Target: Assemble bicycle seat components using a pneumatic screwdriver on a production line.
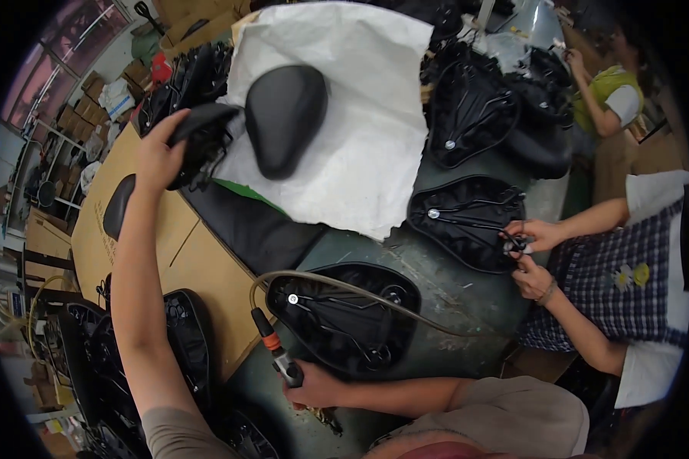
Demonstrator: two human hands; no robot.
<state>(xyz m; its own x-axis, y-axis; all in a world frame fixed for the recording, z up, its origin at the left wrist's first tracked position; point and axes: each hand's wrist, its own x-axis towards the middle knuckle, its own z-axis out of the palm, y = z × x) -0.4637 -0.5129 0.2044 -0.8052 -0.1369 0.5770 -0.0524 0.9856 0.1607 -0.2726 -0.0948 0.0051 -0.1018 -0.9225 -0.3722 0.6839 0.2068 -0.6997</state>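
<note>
My left hand (pixel 159 159) is raised at the far left, closed around the edge of a black bicycle saddle (pixel 204 122) whose dark underside partly shows. In my right hand (pixel 315 387), near the front of the table, is an air screwdriver (pixel 286 370) with an orange collar and a hose (pixel 406 309). Just beyond that hand lies an upturned saddle (pixel 337 317), its metal rails facing up. A smooth saddle (pixel 286 115) rests top side up on a white sheet (pixel 367 145), to the right of my left hand.
On the right a co-worker's hands (pixel 534 260) handle small dark parts at another upturned saddle (pixel 467 218). More saddles (pixel 475 107) are piled behind it. Cardboard (pixel 191 252) covers the left side, with stacked saddles (pixel 187 336) near my left arm. Another person (pixel 612 92) is at the back right.
</note>
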